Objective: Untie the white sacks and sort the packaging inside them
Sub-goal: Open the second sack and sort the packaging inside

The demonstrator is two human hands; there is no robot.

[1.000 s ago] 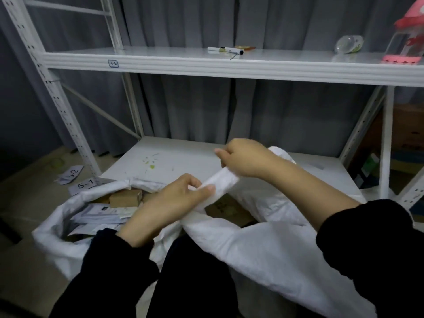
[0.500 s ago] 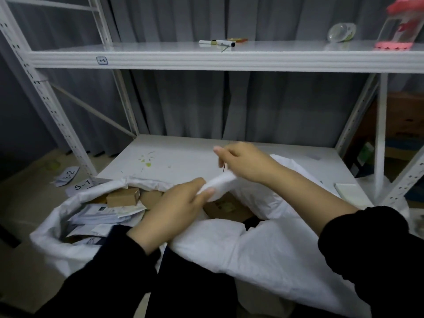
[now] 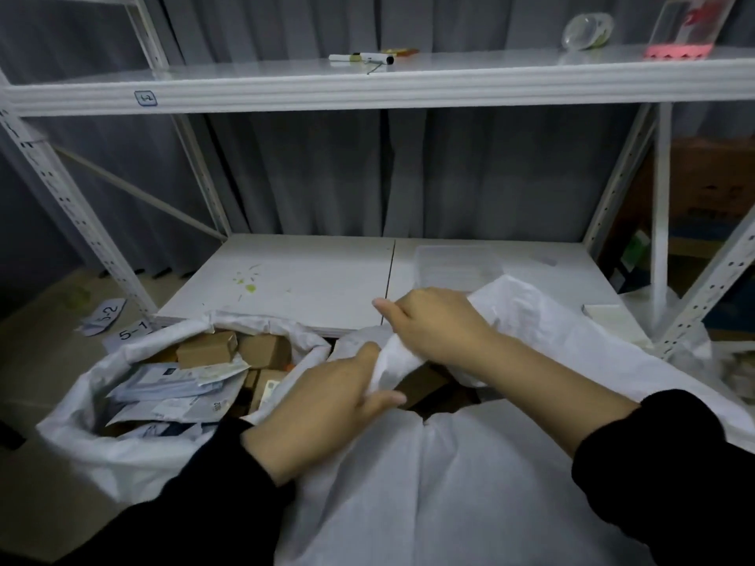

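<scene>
At near left an opened sack (image 3: 102, 455) is showing packaging (image 3: 206, 350). The left hand (image 3: 327, 406) is gripping the twisted neck (image 3: 393, 363) of the near-centre sack (image 3: 449, 504); the right hand (image 3: 437, 328) is gripping it just farther. Pulling apart evenly is probably working best.

The white lower shelf board (image 3: 286, 279) holds a clear plastic tray (image 3: 453, 268) near its back right corner; a white marker pen (image 3: 361, 58) lies on the upper shelf (image 3: 245, 89).

Left hand (image 3: 327, 406) and right hand (image 3: 437, 332), close together, curl fingers (image 3: 386, 399) round the sack neck (image 3: 394, 359).
</scene>
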